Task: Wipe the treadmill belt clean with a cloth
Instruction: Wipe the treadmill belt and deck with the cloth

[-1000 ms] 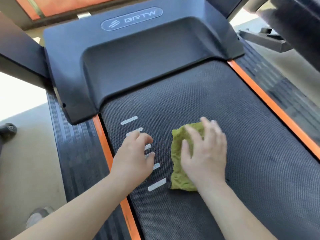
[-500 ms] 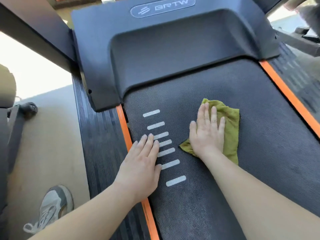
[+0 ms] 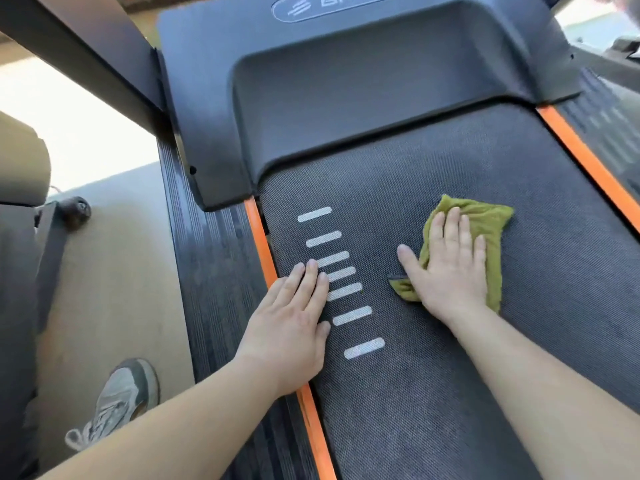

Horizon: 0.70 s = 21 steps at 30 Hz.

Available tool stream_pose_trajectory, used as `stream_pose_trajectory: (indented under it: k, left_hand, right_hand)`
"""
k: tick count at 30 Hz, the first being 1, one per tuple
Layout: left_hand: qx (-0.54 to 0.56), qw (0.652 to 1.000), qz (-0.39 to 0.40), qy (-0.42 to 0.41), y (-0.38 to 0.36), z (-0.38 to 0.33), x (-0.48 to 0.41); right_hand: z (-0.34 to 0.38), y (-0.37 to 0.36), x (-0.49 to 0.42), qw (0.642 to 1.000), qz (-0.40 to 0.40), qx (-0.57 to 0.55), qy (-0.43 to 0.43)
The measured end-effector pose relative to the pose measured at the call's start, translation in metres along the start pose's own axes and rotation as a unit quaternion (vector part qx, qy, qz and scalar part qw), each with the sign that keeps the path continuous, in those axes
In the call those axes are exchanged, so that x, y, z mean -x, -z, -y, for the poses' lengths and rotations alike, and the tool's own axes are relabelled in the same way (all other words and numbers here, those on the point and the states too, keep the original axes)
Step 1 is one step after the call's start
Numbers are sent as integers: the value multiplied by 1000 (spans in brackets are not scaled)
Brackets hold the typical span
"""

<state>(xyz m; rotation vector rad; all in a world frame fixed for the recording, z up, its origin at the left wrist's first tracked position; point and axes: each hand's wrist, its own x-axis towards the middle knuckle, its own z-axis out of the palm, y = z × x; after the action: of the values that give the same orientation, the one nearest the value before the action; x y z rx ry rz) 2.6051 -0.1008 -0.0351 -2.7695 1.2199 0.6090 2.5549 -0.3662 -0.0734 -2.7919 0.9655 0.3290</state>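
Now, lean on your left hand (image 3: 294,317), laid flat with straight fingers on the belt (image 3: 415,410) by the orange strip (image 3: 259,244); your right hand (image 3: 450,268) presses open-palmed on the green cloth (image 3: 493,223) mid-belt, so push firm, overlapping strokes toward the motor cover (image 3: 346,109).

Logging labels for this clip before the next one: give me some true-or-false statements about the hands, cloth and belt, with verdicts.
1. The right hand lies flat on the green cloth. True.
2. The left hand holds a second cloth. False: it holds nothing and rests flat at the edge of the belt.
3. The cloth lies on the motor cover. False: it lies on the belt, short of the cover.
4. White dashes are printed on the belt between the two hands. True.
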Motion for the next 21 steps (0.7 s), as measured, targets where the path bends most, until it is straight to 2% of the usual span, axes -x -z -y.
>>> stream_pose_trajectory:
  k: [2, 4, 6, 8, 9, 10, 11, 12, 14, 16, 17, 18, 19, 21]
  left_hand:
    - [1, 1000, 4, 5, 2, -1, 1]
    - [4, 1000, 10, 8, 1, 0, 1]
    - [6, 1000, 2, 6, 0, 1, 1]
    - [5, 1000, -1, -5, -1, 5, 1]
    - [3, 1000, 1, -9, -1, 6, 1]
    - [3, 1000, 2, -11, -1, 7, 2]
    - [4, 1000, 1, -12, 0, 6, 2]
    - [5, 1000, 4, -12, 1, 5, 2]
    - [6, 1000, 17, -5, 3, 2, 2]
    - [9, 1000, 16, 3, 6, -1, 2]
    - [11, 1000, 14, 4, 5, -1, 1]
    - [19, 1000, 11, 3, 5, 0, 1]
    - [29, 1000, 10, 1, 6, 1, 1]
    - [32, 999, 11, 0, 6, 4, 1]
  right_hand:
    - [20, -3, 6, 998, -17, -44, -39]
    - [39, -12, 29, 997, -37, -61, 18]
    - [43, -22, 68, 979, -36, -37, 197]
    - [27, -23, 101, 922, 2, 9, 388]
    - [11, -18, 98, 892, 27, 26, 450]
    - [-6, -12, 84, 881, 33, 45, 470]
    - [-19, -8, 66, 892, 24, 59, 447]
    - [-30, -2, 44, 921, 8, 55, 385]
    - [-39, 12, 2, 981, 10, 10, 191]
    - [-26, 12, -13, 999, 10, -24, 41]
    - [-11, 10, -11, 999, -4, -41, 11]
    - [5, 6, -3, 998, -15, -50, 17]
    - [19, 1, 12, 996, -24, -50, 63]
    - [30, -12, 54, 971, -30, -19, 236]
